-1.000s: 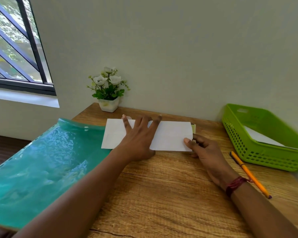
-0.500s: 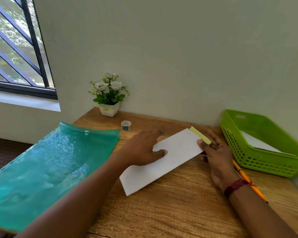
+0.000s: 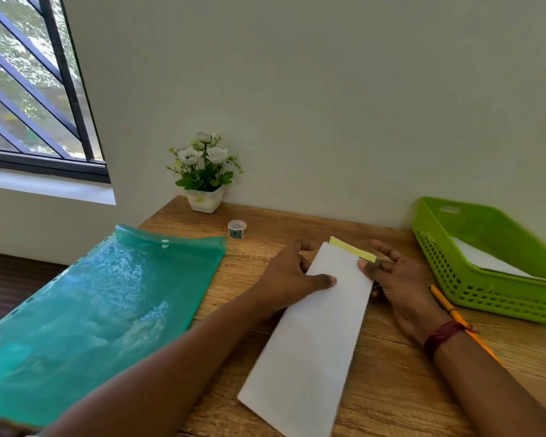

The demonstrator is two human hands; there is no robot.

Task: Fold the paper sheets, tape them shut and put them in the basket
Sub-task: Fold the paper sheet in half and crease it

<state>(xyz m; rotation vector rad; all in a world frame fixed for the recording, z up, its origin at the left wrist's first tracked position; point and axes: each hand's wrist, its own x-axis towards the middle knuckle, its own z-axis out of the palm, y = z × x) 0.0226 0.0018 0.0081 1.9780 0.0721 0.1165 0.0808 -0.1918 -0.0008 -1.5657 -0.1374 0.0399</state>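
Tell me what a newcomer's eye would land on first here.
The folded white paper lies lengthwise in the middle of the wooden desk, a yellow strip showing at its far end, where the left hand and right hand hold its sides. The bright green basket at the right already holds a white sheet; a large teal plastic folder covers the desk's left side.

Plain pale wall (image 3: 297, 89). Barred window (image 3: 29, 89) at left, daylight and foliage outside, white sill (image 3: 44, 187) beneath. Wood-grain desk (image 3: 407, 389) against wall. Dark floor (image 3: 13, 279) at left.
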